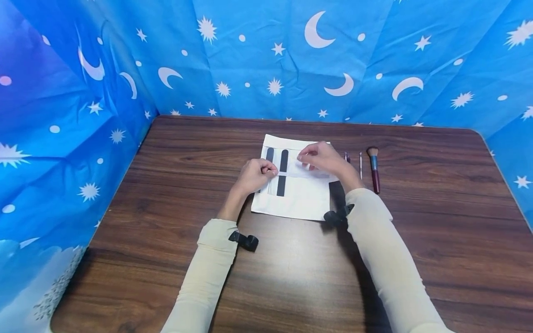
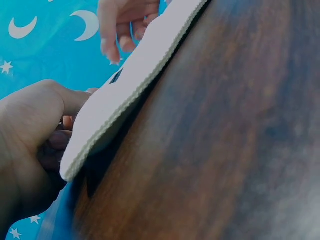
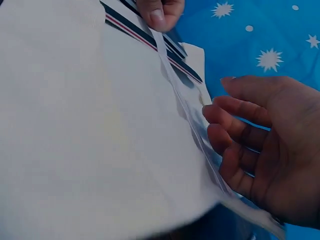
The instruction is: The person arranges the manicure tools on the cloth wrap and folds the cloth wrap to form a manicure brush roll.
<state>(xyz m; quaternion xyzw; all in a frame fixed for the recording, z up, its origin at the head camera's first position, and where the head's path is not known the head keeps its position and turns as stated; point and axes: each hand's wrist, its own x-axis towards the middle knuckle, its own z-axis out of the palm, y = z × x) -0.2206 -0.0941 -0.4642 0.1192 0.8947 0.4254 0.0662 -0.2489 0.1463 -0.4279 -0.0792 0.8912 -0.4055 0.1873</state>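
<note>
A white cloth pouch (image 1: 308, 199) lies on the table, with two dark nail files (image 1: 284, 161) slotted upright in its left part. In the right wrist view the files (image 3: 130, 29) show a thin pink stripe along their edges. My left hand (image 1: 255, 175) pinches the rim of the pouch's pocket beside the files, and in the right wrist view its thumb (image 3: 158, 19) presses on that rim. Over the pouch's upper right, my right hand (image 1: 318, 157) hovers with loosely bent fingers and nothing between them. The left wrist view shows the pouch's edge (image 2: 125, 90) raised off the table.
Right of the pouch lie a makeup brush (image 1: 374, 171) with a dark red handle, a thin light stick (image 1: 361, 165) and a small dark item (image 1: 347, 157) partly behind my right hand. A blue cloth (image 1: 266, 55) with moons and stars hangs behind the wooden table (image 1: 175, 194).
</note>
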